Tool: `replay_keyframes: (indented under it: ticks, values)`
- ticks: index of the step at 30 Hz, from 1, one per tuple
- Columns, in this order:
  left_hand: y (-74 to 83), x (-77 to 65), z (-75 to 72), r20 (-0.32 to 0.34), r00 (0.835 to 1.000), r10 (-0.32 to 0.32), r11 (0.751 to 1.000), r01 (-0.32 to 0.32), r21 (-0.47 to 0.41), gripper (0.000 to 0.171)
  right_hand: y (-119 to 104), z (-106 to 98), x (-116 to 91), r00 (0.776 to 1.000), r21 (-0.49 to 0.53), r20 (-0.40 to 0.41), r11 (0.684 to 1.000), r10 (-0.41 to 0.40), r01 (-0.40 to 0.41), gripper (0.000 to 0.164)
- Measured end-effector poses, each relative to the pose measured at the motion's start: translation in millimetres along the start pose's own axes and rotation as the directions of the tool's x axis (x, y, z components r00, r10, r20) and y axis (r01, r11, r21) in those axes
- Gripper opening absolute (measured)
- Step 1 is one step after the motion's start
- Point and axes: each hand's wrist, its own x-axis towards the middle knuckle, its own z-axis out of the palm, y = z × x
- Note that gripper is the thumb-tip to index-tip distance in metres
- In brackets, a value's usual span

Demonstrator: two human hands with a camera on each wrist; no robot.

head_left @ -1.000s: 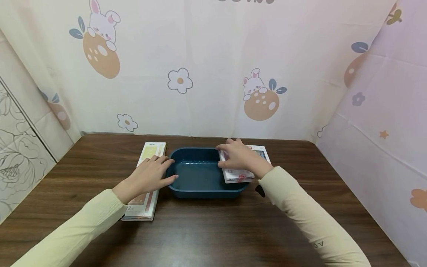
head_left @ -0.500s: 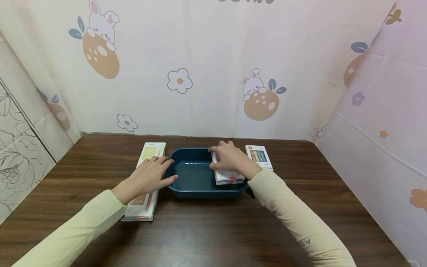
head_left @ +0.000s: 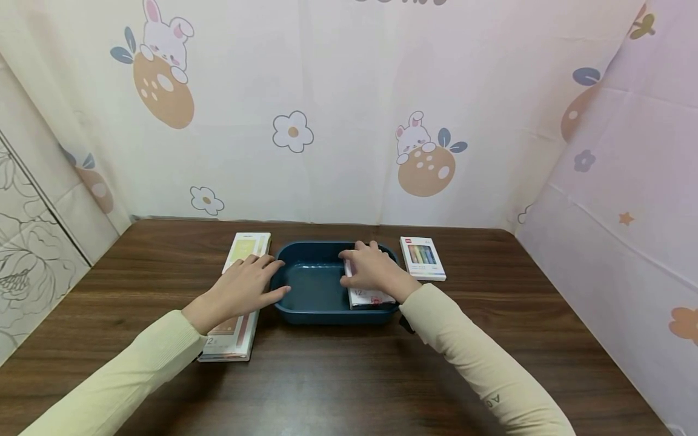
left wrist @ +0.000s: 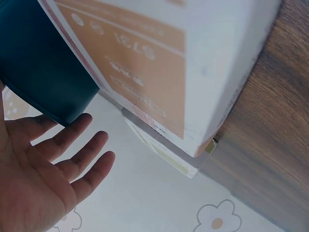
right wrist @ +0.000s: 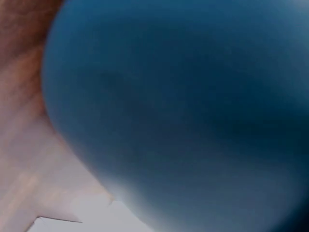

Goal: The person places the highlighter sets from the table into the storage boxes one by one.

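Note:
A dark teal rectangular basin (head_left: 316, 316) stands on the wooden table between both hands. My right hand (head_left: 373, 267) reaches over its right side and grips a white box (head_left: 364, 299) printed with "12", lowered inside the basin. That hand covers most of the box's top. At the basin's left edge, my left hand (head_left: 237, 295) has its fingers spread, with the fingertips at the rim. The left wrist view also shows this hand (left wrist: 41, 174) with loose fingers beside the basin wall (left wrist: 48, 58). Only the basin's blurred outer wall (right wrist: 164, 96) fills the right wrist view.
Under and beyond the left forearm lie a white box with an orange panel (head_left: 229, 345) and a white box with a yellow-green panel (head_left: 246, 247). A white box picturing coloured sticks (head_left: 422, 257) lies right of the basin. A patterned curtain (head_left: 349, 169) hangs behind the table.
My right hand has moved left and down with the white box, bringing it lower into the basin. The box with coloured sticks is now uncovered. My left hand has stayed put.

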Motion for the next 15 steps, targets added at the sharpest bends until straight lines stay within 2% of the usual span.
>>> replay_keyframes:
  ticks: [15]
  values:
    - [-0.9, -0.3, -0.4, -0.003, 1.0, 0.015, 1.0, -0.015, -0.013, 0.062, 1, 19, 1, 0.999, -0.018, 0.037, 1.0, 0.001, -0.001, 0.055]
